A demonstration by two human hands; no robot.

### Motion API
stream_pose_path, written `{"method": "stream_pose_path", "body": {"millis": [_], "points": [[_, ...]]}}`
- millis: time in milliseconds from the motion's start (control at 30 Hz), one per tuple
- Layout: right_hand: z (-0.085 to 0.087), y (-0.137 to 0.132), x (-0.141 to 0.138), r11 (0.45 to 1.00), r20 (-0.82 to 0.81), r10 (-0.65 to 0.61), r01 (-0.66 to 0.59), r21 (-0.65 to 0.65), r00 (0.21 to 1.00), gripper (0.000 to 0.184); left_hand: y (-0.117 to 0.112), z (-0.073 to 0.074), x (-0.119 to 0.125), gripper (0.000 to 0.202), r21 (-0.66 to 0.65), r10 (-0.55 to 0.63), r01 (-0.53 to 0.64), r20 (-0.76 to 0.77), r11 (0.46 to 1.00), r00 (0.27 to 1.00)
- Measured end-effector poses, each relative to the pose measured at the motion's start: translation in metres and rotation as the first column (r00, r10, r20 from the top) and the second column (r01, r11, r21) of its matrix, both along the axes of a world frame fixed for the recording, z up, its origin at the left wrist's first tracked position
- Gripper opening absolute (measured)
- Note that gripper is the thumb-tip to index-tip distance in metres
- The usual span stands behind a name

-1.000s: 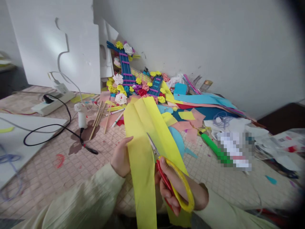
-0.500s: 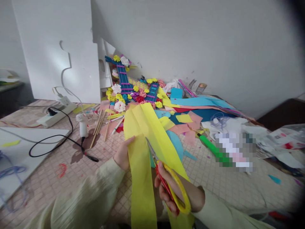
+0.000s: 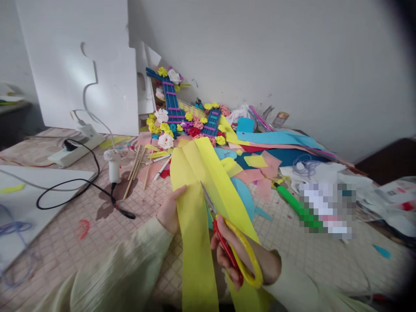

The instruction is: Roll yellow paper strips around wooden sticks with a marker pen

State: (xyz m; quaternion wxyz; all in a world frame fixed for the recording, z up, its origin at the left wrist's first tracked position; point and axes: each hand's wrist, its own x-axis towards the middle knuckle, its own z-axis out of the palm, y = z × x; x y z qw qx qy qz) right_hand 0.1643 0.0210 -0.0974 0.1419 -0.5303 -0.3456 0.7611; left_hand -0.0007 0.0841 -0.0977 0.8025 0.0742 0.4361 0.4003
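A long sheet of yellow crepe paper (image 3: 199, 255) runs from mid-table down toward me, split lengthwise into two strips at its near part. My left hand (image 3: 169, 209) pinches the left strip's edge, thumb on top and the other fingers hidden underneath. In my right hand (image 3: 234, 251) are scissors with one yellow and one red handle (image 3: 251, 268). Their narrow metal blades (image 3: 208, 199) sit at the top of the split, looking nearly closed. Light-blue paper (image 3: 242, 195) shows beneath the right strip.
Behind the sheet lie blue guitar-like shapes (image 3: 171, 102) with paper flowers (image 3: 165, 141). To the left are a white glue gun (image 3: 113, 167), thin wooden sticks (image 3: 134, 169), a power strip (image 3: 78, 147) and a black cable (image 3: 94, 186). A green tube-like thing (image 3: 289, 201) lies right.
The scissors' blade tips have moved slightly up along the yellow paper, and the handles have drawn a little closer. The whole view has shifted slightly. Both hands keep their holds.
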Motion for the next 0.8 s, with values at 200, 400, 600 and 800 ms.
{"method": "stream_pose_path", "body": {"millis": [200, 400, 600, 800], "points": [[0.0006, 0.0027, 0.0005, 0.998, 0.035, 0.021, -0.023, 0.057, 0.999, 0.057, -0.0004, 0.0020, -0.0004, 0.030, -0.019, -0.002, 0.002, -0.003, 1.000, 1.000], [-0.0047, 0.0030, -0.0033, 0.998, 0.029, 0.001, -0.003, 0.057, 1.000, 0.057, -0.0012, 0.0015, 0.0003, 0.029, -0.024, 0.008, -0.008, 0.007, 1.000, 1.000], [-0.0020, 0.0008, -0.0042, 0.996, 0.026, 0.002, -0.004, 0.094, 1.000, 0.058, -0.0013, -0.0022, -0.0018, 0.030, -0.009, -0.003, 0.003, 0.046, 1.000, 0.999], [-0.0015, 0.0029, -0.0046, 0.999, 0.029, 0.004, -0.006, 0.048, 1.000, 0.058, -0.0015, -0.0048, -0.0034, 0.032, -0.001, -0.018, 0.018, 0.066, 1.000, 0.998]]}}
